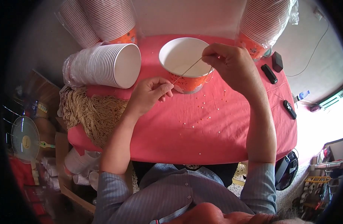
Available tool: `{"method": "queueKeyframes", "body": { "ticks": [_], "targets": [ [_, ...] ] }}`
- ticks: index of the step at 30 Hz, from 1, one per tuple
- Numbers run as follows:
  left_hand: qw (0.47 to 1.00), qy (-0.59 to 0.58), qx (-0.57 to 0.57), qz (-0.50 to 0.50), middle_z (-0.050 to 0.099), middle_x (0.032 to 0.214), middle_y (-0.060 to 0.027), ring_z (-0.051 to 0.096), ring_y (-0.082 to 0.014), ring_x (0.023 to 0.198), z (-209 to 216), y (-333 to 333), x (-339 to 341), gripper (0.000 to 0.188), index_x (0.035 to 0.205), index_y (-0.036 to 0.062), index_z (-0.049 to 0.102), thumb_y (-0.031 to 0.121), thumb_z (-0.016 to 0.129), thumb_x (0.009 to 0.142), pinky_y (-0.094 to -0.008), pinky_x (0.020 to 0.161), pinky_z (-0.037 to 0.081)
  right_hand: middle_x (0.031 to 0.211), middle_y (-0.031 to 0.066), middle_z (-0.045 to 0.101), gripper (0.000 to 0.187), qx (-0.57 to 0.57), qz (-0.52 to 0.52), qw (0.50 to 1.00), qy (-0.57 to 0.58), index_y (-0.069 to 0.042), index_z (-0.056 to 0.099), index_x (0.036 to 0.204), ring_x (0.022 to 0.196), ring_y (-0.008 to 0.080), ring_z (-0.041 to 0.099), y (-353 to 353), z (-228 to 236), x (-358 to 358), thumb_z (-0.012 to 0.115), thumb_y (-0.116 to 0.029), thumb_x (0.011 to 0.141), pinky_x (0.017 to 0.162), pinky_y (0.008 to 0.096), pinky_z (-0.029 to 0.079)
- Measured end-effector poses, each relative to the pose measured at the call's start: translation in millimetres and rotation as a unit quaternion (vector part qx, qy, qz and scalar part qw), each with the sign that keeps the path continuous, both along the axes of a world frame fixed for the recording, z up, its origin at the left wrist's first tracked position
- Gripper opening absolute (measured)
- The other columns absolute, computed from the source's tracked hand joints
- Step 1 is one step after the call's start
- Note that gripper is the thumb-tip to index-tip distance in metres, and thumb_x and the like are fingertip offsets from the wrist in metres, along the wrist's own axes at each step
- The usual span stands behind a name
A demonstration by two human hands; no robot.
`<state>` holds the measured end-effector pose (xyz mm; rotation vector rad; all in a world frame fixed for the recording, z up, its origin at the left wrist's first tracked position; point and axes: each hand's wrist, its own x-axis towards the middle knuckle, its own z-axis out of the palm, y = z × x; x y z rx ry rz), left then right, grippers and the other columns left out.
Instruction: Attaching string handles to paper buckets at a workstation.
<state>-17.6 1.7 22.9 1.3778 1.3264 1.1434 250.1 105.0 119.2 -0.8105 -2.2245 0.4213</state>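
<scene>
A thin tan string (187, 70) runs slanting between my two hands, in front of a large paper bucket (186, 81) with a white inside and an orange printed outside. My left hand (152, 91) pinches the lower end between thumb and fingers, just left of the bucket. Higher up, my right hand (225, 59) grips the other end over the bucket's right rim, and a loop of string hangs below its fingers. Small white and orange beads (204, 118) lie scattered on the red tablecloth (164, 138) nearer to me. A heap of tan string (95, 112) lies at the table's left.
A stack of paper buckets (104, 65) lies on its side at the left; wrapped stacks (108, 18) stand behind it, another (263, 22) at the far right. Small black devices (269, 73) line the right edge. A cardboard box (63, 164) and a fan (25, 138) stand lower left.
</scene>
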Motion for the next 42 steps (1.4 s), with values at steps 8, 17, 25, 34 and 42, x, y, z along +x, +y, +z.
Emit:
{"method": "queueKeyframes", "body": {
  "ticks": [8,17,25,34,42],
  "targets": [
    [0.995,-0.094,0.008,-0.039,0.075,0.087,-0.0037,0.065,-0.0089,0.073,2.5,0.2,-12.6,0.023,0.104,0.0043,0.075,0.027,0.072,0.108,-0.0253,0.068,0.054,0.095,0.0163,0.080,0.013,-0.077,0.024,0.987,-0.140,-0.004,0.080,0.104,0.087,0.0329,0.078,2.9,15.0,31.5,0.073,-0.011,0.095,0.080,0.0415,0.060],
    [0.992,-0.110,0.019,-0.061,0.075,0.091,-0.0054,0.065,-0.0095,0.074,3.5,-2.2,-11.1,0.020,0.106,0.0028,0.073,0.022,0.069,0.109,-0.0254,0.070,0.055,0.096,0.0149,0.080,0.012,-0.098,-0.017,0.961,-0.257,-0.004,0.081,0.101,0.091,0.0300,0.078,-1.5,21.9,41.9,0.077,-0.013,0.092,0.084,0.0411,0.060],
    [0.989,-0.132,0.043,-0.049,0.075,0.090,-0.0052,0.065,-0.0096,0.075,7.8,-5.7,0.5,0.019,0.105,0.0024,0.071,0.020,0.066,0.110,-0.0256,0.071,0.054,0.097,0.0148,0.080,0.012,-0.059,-0.034,0.954,-0.293,-0.005,0.082,0.099,0.094,0.0288,0.078,-1.8,19.8,46.5,0.080,-0.014,0.091,0.088,0.0404,0.060],
    [0.992,-0.053,0.112,0.030,0.074,0.090,-0.0038,0.066,-0.0094,0.079,5.6,-9.2,7.5,0.019,0.110,0.0005,0.071,0.019,0.067,0.110,-0.0265,0.074,0.056,0.101,0.0139,0.081,0.015,-0.073,-0.064,0.941,-0.324,-0.006,0.083,0.102,0.095,0.0283,0.078,-8.4,22.2,42.3,0.082,-0.016,0.091,0.089,0.0408,0.060],
    [0.916,0.197,0.335,0.100,0.077,0.099,-0.0141,0.078,-0.0244,0.088,6.2,-20.3,24.8,0.013,0.113,-0.0011,0.071,0.008,0.074,0.104,-0.0354,0.074,0.060,0.117,0.0164,0.079,0.043,-0.004,0.136,0.991,0.006,-0.006,0.076,0.127,0.087,0.0293,0.074,-43.2,-9.8,-23.2,0.087,-0.018,0.087,0.079,0.0403,0.061]
  ]
}}
